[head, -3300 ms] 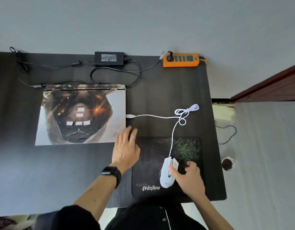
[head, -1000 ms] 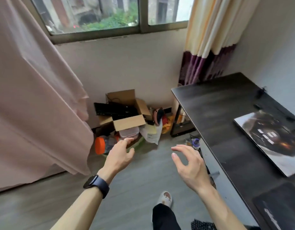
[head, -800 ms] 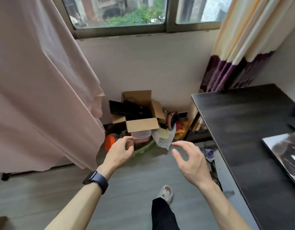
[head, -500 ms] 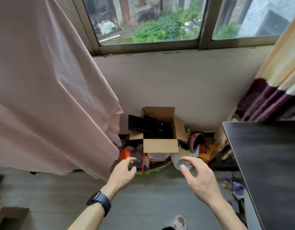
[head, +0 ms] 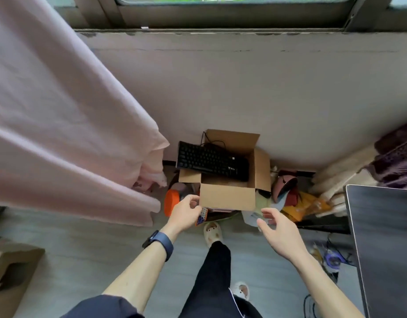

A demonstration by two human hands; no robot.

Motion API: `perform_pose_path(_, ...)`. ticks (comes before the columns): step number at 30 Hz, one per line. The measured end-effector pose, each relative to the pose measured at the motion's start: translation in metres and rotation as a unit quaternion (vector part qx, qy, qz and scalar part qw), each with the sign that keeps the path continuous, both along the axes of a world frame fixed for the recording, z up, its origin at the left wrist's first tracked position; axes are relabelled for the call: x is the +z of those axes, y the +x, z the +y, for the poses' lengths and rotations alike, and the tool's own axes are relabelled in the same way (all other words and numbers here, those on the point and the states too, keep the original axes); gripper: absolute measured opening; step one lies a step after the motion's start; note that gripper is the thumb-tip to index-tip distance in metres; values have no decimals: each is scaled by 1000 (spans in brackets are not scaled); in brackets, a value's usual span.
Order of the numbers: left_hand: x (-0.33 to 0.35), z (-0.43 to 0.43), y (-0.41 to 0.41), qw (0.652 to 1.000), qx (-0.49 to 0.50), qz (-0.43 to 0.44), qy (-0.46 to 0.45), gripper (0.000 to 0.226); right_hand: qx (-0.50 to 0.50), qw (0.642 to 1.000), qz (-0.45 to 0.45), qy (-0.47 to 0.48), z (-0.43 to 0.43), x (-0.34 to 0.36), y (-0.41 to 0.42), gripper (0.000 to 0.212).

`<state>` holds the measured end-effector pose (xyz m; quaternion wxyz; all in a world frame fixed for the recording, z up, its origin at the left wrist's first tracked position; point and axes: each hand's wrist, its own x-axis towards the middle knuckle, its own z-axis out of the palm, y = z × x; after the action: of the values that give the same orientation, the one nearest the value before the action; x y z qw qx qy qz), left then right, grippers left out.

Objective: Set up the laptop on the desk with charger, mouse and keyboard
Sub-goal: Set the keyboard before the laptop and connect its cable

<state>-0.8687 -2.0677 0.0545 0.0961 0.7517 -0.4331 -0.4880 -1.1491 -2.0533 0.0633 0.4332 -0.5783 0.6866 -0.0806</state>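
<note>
One black keyboard (head: pixel 211 160) lies tilted across the top of one open cardboard box (head: pixel 227 198) on the floor (head: pixel 94 249), its left end jutting past the box wall. Two hands reach toward it. The left hand (head: pixel 186 213), fingers loosely curled and empty, is just beside the front flap, and the right hand (head: pixel 278 232) is spread and empty. A second box (head: pixel 12 271) sits at lower left. Compared with half a second ago, both hands are nearer the cardboard box, which now looms larger
</note>
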Motion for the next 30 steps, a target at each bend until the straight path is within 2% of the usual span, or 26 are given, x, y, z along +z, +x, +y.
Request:
perform_pose_path(3,-22,-43,7,998,36,36,48,36,-24,998,6,63,-25,-15,2,42)
perform_pose_path(8,-84,-110,24,984,132,74,95,46,-7,991,28,128,-94,-70,11,48)
perform_pose_path(14,-169,-144,33,918,337,134,158,68,45,986,49,156,-190,-163,41,52)
perform_pose_path(19,-234,-171,42,853,486,160,102,99,53,988,56,130,-267,-252,70,63)
perform_pose_path(21,-249,-175,53,833,514,182,97,102,39,989,60,126,-286,-278,81,66)
perform_pose_path(23,-255,-176,64,826,522,193,88,103,41,991,58,109,-303,-296,91,70)
perform_pose_path(26,-264,-183,82,843,512,164,34,71,73,990,61,100,-323,-320,112,72)
perform_pose_path(30,-272,-197,93,868,478,132,-8,63,118,976,143,118,-334,-332,133,59)
